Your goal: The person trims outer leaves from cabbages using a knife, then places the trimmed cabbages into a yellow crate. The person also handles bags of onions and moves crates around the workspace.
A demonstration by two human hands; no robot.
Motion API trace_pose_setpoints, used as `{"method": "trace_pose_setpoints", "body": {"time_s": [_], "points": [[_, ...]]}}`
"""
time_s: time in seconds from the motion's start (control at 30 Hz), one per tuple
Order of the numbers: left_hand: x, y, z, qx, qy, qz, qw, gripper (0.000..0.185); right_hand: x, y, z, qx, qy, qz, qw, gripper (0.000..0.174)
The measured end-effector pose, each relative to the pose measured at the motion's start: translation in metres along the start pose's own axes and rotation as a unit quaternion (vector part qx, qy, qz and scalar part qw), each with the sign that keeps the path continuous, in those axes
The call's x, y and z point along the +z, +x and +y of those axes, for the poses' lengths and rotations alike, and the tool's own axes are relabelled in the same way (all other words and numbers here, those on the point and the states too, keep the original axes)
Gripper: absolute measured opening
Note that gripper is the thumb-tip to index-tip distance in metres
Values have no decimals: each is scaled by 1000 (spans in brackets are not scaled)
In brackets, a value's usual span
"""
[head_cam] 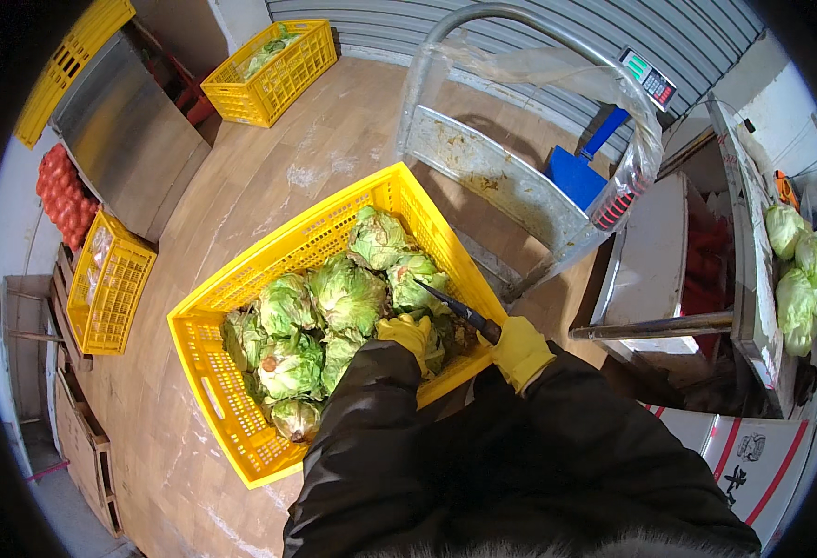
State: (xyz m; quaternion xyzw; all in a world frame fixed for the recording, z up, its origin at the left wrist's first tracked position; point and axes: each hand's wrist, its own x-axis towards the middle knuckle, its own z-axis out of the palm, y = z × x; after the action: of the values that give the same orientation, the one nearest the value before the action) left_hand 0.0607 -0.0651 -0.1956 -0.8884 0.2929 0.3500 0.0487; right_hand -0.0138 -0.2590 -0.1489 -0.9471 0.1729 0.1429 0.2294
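Note:
A large yellow plastic crate (213,363) stands before me with several heads of lettuce (347,296) inside, their outer leaves wilted and browned. My left hand (408,338), in a yellow rubber glove, reaches in over the near side and rests against lettuce there. Its fingertips are partly hidden among the leaves, so its grip is unclear. At the crate's near right corner, my right hand (520,354), gloved the same way, grips the handle of a knife (458,305). The dark blade points up and left, over a lettuce head (412,279) on the right side of the crate.
Beyond the crate are a metal cart frame (499,185) with torn plastic wrap, a blue dustpan or shovel (576,174) and a digital scale display (647,77). Trimmed lettuces (799,307) lie on the right-hand table. More yellow crates (276,84) and red mesh sacks (65,195) stand leftward.

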Motion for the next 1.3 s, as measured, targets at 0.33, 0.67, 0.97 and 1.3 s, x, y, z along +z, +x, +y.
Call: {"method": "trace_pose_setpoints", "body": {"time_s": [0.33, 0.67, 0.97, 1.3], "points": [[34, 42, 20, 6, -6, 61, 998, 37, -1, 2, -1, 7, -13, 0, 1000, 40], [-4, -5, 2, 44, -36, 9, 998, 74, 1, 1, 1, 2, 23, 5, 1000, 41], [-19, 12, -9, 9, -83, -72, 994, 77, 1, 3, 1, 22, 8, -1, 1000, 41], [76, 8, -89, 36, -708, 171, 684, 61, 1, 3, 4, 3, -5, 9, 1000, 48]]}}
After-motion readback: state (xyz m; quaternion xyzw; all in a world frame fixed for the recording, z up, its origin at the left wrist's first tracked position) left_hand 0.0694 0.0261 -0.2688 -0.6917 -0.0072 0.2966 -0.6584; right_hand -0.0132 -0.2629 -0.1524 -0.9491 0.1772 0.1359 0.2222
